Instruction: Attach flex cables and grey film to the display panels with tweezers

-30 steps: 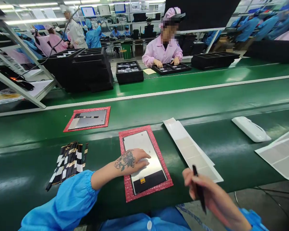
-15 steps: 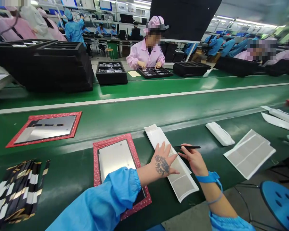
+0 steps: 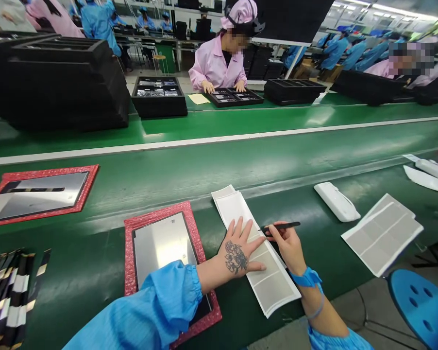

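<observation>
Stretches the left blue sleeve [image 3: 142, 311] across a silver panel [image 3: 160, 238] on red bubble wrap [image 3: 129, 265], hiding the lower part. Spreads the left hand [image 3: 237, 255], palm down and fingers apart, on long pale sheets [image 3: 275, 282] lying slantwise on the green bench [image 3: 324, 257], just right of the panel. Pinches a thin black tool [image 3: 288, 225] between thumb and fingers of the right hand [image 3: 290, 249], pointing it left over the sheets' edge, near the left fingers; cannot tell whether touching paper. Has black-and-white strips [image 3: 17, 291] bunched to the left, gridded sheets [image 3: 381, 236] and a white device [image 3: 337, 201] to the right. Farther off, shows a second silver panel [image 3: 51, 187] at left. Across the bench, faces a pink-clad co-worker [image 3: 221, 63] with both hands at a black tray [image 3: 237, 99].
</observation>
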Demonstrator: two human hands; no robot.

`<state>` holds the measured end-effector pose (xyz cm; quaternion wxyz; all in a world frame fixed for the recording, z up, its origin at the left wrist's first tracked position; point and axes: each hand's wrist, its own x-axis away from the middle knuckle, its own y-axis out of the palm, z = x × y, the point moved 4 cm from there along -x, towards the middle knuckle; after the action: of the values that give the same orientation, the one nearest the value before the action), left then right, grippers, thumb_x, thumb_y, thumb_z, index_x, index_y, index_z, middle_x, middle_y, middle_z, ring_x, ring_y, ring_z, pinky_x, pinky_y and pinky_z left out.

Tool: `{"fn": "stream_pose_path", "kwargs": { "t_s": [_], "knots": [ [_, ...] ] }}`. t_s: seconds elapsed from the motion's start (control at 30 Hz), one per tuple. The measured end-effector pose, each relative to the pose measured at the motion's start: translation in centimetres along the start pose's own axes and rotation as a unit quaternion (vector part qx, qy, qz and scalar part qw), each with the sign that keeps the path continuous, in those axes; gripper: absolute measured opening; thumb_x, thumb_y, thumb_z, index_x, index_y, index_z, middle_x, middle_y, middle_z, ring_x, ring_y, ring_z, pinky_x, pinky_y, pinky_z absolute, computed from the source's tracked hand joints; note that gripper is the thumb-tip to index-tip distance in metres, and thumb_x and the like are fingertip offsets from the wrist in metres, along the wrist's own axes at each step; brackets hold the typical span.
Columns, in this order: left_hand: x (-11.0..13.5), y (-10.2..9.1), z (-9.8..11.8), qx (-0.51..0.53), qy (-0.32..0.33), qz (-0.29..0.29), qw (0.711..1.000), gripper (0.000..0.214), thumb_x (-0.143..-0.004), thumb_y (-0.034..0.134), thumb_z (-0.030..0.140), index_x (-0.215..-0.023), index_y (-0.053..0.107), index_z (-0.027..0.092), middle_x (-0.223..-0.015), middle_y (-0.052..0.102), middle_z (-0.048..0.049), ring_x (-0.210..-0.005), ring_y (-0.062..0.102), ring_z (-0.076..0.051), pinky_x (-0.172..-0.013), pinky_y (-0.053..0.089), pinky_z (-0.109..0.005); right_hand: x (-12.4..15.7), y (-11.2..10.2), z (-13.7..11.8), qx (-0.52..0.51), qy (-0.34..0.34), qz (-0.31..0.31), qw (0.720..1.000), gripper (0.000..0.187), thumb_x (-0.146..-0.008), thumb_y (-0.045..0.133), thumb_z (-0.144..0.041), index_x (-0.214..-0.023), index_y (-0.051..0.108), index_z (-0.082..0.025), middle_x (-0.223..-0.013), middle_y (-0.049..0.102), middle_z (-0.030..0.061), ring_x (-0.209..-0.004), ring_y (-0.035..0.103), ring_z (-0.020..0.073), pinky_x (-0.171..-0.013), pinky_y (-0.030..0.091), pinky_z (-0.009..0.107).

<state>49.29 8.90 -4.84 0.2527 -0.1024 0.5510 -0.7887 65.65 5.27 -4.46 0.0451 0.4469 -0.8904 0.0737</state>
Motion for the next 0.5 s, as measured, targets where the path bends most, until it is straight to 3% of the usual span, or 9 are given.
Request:
{"fn": "stream_pose_path", "kwargs": {
  "t_s": [0.37, 0.43, 0.5],
  "knots": [
    [0.1, -0.6, 0.4, 0.022, -0.004, -0.02, 1.0, 0.079, -0.075, 0.05, 0.076, -0.141, 0.043, 0.033, -0.155, 0.027, -0.0155, -0.141, 0.021, -0.044, -0.11, 0.02, -0.063, -0.2, 0.1, -0.3, 0.021, -0.007, -0.01, 1.0, 0.053, -0.055, 0.082, -0.059, -0.082, 0.06, -0.019, -0.071, 0.07, 0.0035, -0.062, 0.065, 0.0181, -0.051, 0.054, 0.028],
    [-0.3, -1.5, 0.3, 0.038, -0.019, -0.033, 0.999, 0.078, -0.075, 0.055, 0.073, -0.139, 0.046, 0.03, -0.153, 0.031, -0.0144, -0.139, 0.025, -0.042, -0.11, 0.025, -0.06, -0.2, 0.0, -0.4, 0.029, -0.02, -0.007, 0.999, 0.053, -0.056, 0.081, -0.06, -0.081, 0.06, -0.019, -0.069, 0.069, 0.0033, -0.058, 0.062, 0.0168, -0.047, 0.052, 0.026],
    [-1.2, -2.8, -0.4, 0.042, -0.056, -0.049, 0.996, 0.057, -0.087, 0.052, 0.057, -0.133, 0.053, 0.024, -0.144, 0.046, -0.0137, -0.134, 0.038, -0.035, -0.109, 0.033, -0.051, -0.3, 0.0, -0.5, 0.041, -0.039, -0.006, 0.998, 0.054, -0.056, 0.08, -0.062, -0.081, 0.059, -0.019, -0.066, 0.068, 0.0029, -0.055, 0.06, 0.0162, -0.044, 0.05, 0.026]
  ]
}}
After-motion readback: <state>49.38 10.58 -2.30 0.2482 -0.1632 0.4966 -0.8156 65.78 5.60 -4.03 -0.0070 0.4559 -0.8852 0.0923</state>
